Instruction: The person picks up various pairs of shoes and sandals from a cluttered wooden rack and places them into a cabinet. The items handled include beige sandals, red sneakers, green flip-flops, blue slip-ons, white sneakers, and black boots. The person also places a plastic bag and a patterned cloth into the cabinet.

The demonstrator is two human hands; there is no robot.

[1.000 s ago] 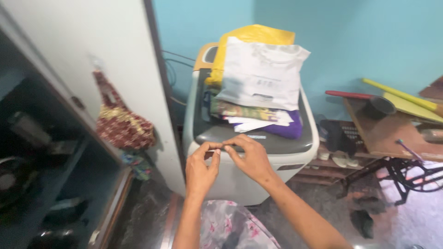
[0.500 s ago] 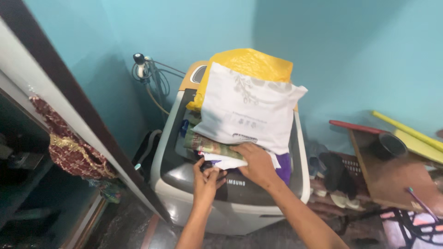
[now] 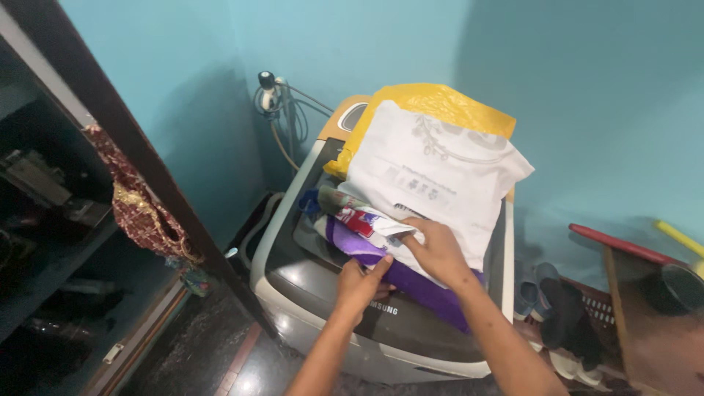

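A grey top-loading washing machine (image 3: 293, 293) stands against a teal wall with a pile of bags on its lid. A white plastic bag (image 3: 440, 176) lies on top, over a yellow bag (image 3: 440, 103). Under them sit a purple bag (image 3: 433, 290) and colourful packets (image 3: 352, 216). My right hand (image 3: 438, 253) rests on the lower edge of the white bag, fingers curled around its corner. My left hand (image 3: 359, 282) presses on the purple bag just below, thumb touching the right hand.
A dark shelf unit (image 3: 51, 242) stands open at the left, with a red patterned cloth bag (image 3: 143, 213) hanging on its frame. Cables and a tap (image 3: 275, 99) are behind the machine. Sandals (image 3: 557, 308) and a wooden board (image 3: 645, 308) lie at the right.
The view has swung and closed in on the machine. Both hands have moved up from the machine's front edge onto the pile of bags.
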